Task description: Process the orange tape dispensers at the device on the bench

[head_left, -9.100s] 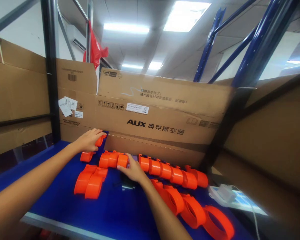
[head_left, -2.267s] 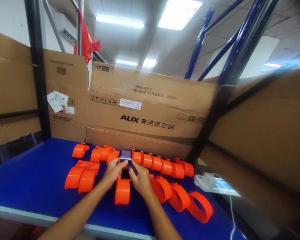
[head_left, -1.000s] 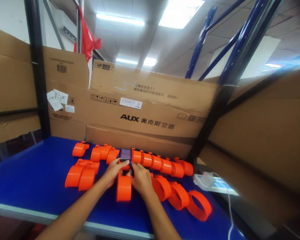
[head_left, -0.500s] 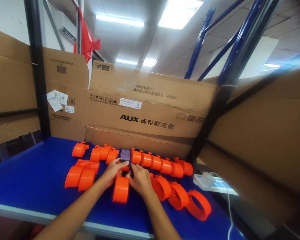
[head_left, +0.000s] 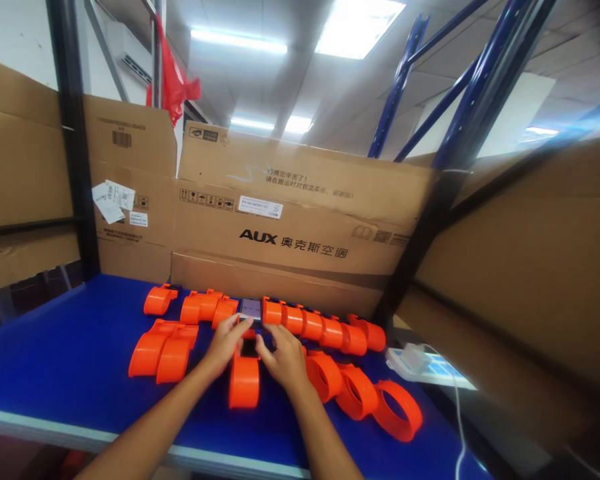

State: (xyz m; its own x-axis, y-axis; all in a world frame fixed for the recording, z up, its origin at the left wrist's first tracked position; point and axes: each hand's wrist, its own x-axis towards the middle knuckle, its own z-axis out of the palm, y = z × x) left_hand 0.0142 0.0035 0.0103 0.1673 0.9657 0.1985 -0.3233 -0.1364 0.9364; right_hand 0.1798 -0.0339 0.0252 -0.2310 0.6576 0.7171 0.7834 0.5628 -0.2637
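A thick orange plastic ring with a dark part at its far end, looking like a tape dispenser point(head_left: 244, 383), stands on the blue tabletop point(head_left: 80, 347) between my hands. My left hand point(head_left: 226, 343) is closed at its far left side, thumb stretched over the top and fingers partly hidden. To its right, my right hand point(head_left: 284, 357) has thumb and fingers apart, with nothing visible in them. Just beyond my left thumb is a small dark-framed device with a grey screen point(head_left: 251, 308).
More orange rings stand in a back row point(head_left: 313, 325), at the left point(head_left: 173, 360) and at the right point(head_left: 397, 411). Cardboard panels point(head_left: 290, 267) wall the table between dark posts point(head_left: 405, 267). A white power strip with a cable point(head_left: 415, 360) lies at the right edge.
My right hand has loosened from the orange dispenser, its fingers spreading and drawing slightly right. The dispenser has shifted a little to the right; my left hand remains by it.
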